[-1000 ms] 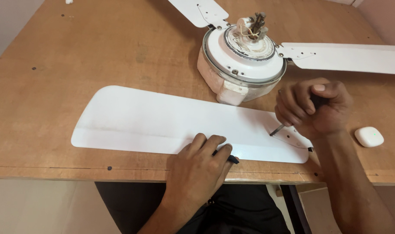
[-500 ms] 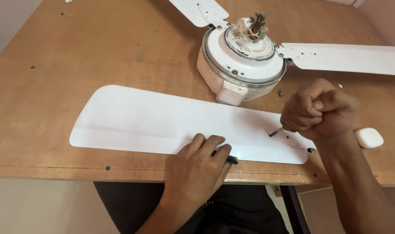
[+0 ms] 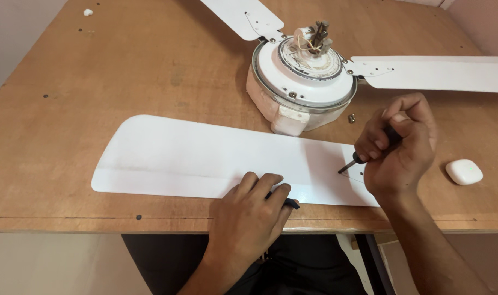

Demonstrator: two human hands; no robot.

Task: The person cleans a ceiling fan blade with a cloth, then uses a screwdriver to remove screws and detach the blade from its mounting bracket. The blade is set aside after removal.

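right hand (image 3: pixel 399 147) shifted, fisted round screwdriver (image 3: pixel 354 162); left hand (image 3: pixel 252 210) flat, pinning loose white blade (image 3: pixel 205 158).

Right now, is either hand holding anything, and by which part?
The right hand grips a screwdriver by its handle; the left hand only presses the loose fan blade.

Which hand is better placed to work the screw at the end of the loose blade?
Right. The right hand already grips the screwdriver, tip on the loose blade near its end. The left hand lies flat on the blade's near edge.
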